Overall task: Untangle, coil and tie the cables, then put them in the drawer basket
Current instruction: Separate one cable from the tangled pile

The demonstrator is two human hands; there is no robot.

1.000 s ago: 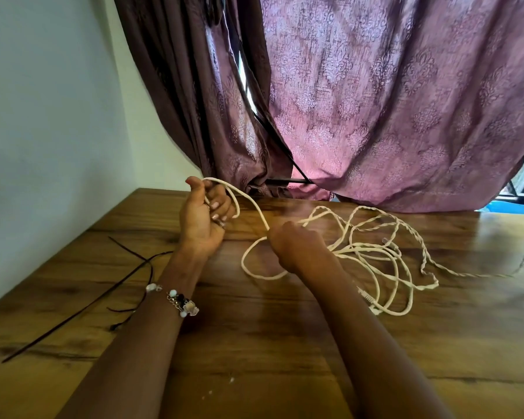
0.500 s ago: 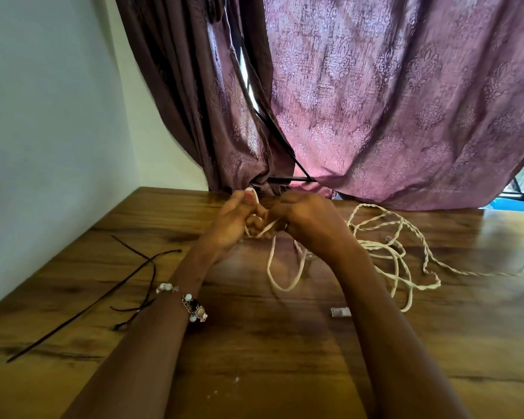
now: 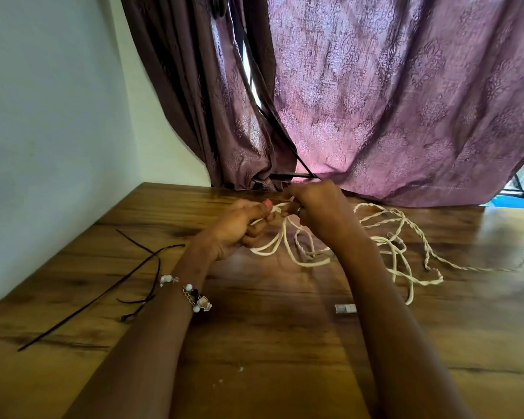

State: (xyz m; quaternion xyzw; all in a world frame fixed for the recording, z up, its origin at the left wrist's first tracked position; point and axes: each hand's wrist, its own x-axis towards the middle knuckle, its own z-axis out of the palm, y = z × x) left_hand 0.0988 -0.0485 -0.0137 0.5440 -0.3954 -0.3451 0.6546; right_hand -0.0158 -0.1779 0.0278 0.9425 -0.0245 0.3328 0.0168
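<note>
A long cream cable (image 3: 397, 246) lies in a loose tangle on the wooden table (image 3: 270, 343), partly twisted on itself and trailing off to the right. My left hand (image 3: 233, 228) grips a bundle of its loops, which hang down to the table. My right hand (image 3: 318, 207) meets the left one above the table and pinches the same cable at the top of the loops. A small white connector (image 3: 345, 308) of the cable lies on the table beside my right forearm.
Thin black cable ties (image 3: 127, 276) lie on the table to the left. A white wall borders the left edge. Purple curtains (image 3: 375, 101) hang behind the far edge of the table.
My right hand has come up from the tangle to meet my left hand. More loops now hang from my left hand, and the connector end has been drawn free onto the table.
</note>
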